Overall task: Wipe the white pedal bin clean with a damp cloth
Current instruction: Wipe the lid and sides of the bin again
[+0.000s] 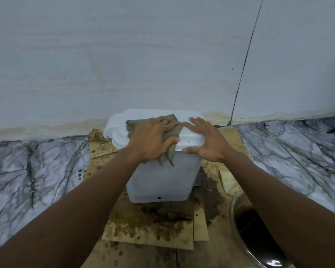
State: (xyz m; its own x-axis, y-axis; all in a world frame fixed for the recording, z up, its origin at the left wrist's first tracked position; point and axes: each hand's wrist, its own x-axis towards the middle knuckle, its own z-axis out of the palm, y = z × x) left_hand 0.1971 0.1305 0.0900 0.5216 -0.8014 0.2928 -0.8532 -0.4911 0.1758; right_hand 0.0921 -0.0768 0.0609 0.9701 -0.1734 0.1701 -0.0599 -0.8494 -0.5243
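Bowl (232, 219) holds dark liquid (248, 219) near closed bin (159, 180).

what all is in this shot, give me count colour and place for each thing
pedal bin: one, white with dark specks, on the cardboard by the wall
cloth: one, grey-brown, on top of the bin, hanging over its front edge
cardboard: several overlapping sheets, brown, stained, on the floor
bowl: one, shiny, holds dark liquid, lower right, partly cut off
floor: grey-white marble
wall: pale grey, behind the bin
left hand: presses on the cloth
right hand: rests on the bin top, right of the cloth
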